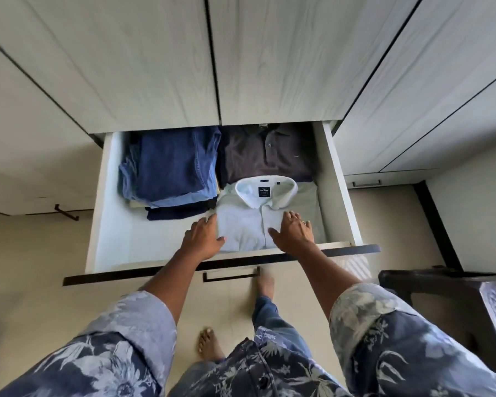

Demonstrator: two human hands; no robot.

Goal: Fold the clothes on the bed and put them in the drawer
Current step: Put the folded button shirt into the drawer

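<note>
Shirt (pixel 246 224) lies mid-frame, lower right of drawer (pixel 336 181); left hand (pixel 204 237) at its edge, right hand (pixel 292 233) on top, both flat-fingered, gripping nothing: square it up, lift hands straight off, no dragging.

One drawer (pixel 109 224) is seen. Counted inside: two shirts, the pale shirt (pixel 241 227) at five o'clock, the brown shirt (pixel 255 159) at one o'clock; one blue stack (pixel 169 167) at ten o'clock.
</note>
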